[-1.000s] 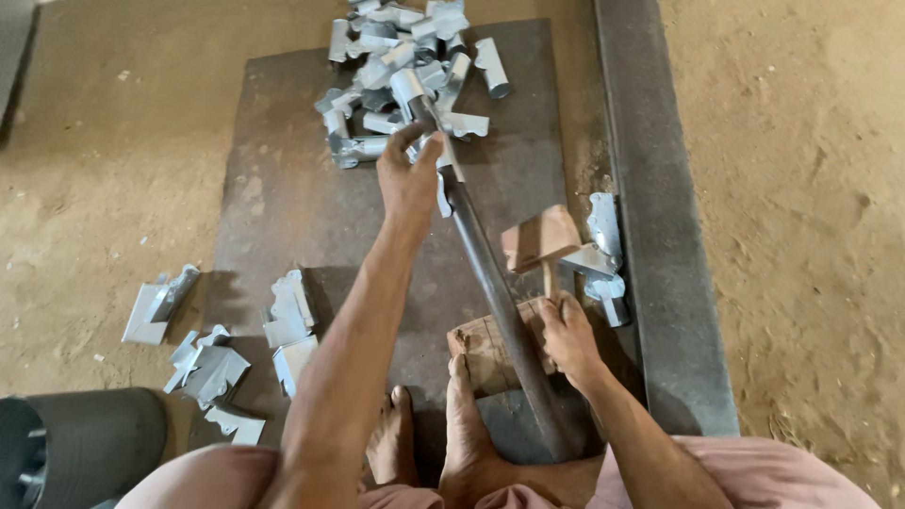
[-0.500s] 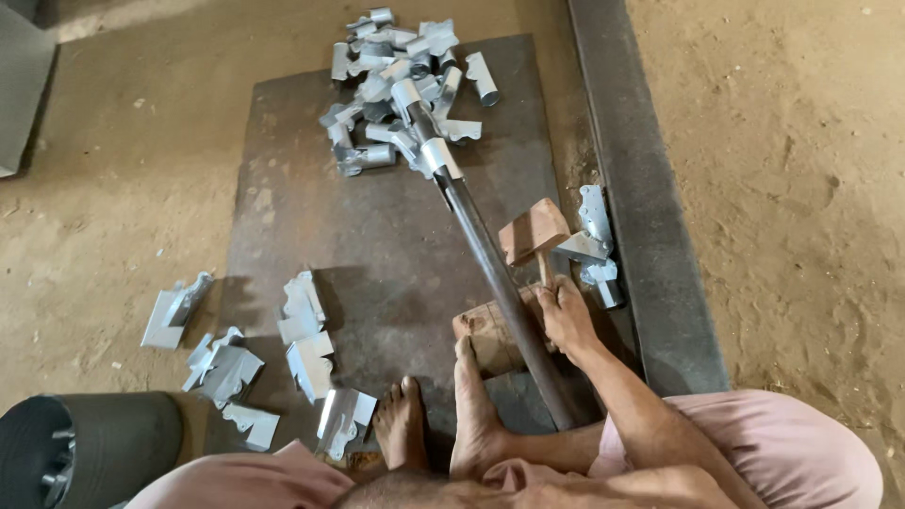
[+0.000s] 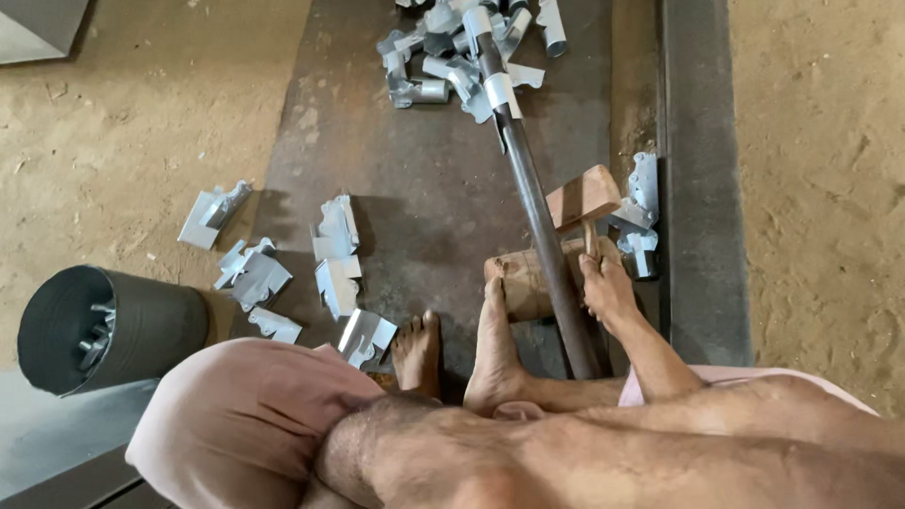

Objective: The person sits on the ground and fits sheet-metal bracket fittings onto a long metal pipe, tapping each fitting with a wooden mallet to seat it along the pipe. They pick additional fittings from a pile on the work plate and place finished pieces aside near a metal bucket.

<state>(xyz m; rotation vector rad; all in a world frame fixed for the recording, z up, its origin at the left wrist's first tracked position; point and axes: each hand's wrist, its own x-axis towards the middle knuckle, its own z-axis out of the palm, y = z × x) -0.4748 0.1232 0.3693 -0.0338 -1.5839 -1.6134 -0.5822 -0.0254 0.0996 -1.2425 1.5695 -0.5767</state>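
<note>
My right hand (image 3: 606, 287) grips the short handle of a wooden mallet (image 3: 584, 198), whose head rests just right of a long dark steel rod (image 3: 542, 226). The rod runs from between my feet up to a pile of bent sheet-metal pieces (image 3: 443, 66). A shiny sheet-metal piece (image 3: 498, 92) is wrapped around the rod near its far end. A wooden block (image 3: 518, 283) lies under the rod, and my foot (image 3: 492, 353) presses against it. My left hand is out of sight.
Everything sits on a rusty steel plate (image 3: 415, 188) on sandy ground. Loose bent metal pieces (image 3: 335, 254) lie at the plate's left edge, more (image 3: 641, 212) by the mallet. A dark metal cylinder (image 3: 104, 325) stands at lower left. A steel beam (image 3: 698, 188) borders the right.
My left hand let go of the metal piece on the rod's far end and pulled back out of view. The right hand stayed on the mallet. The view shifted closer.
</note>
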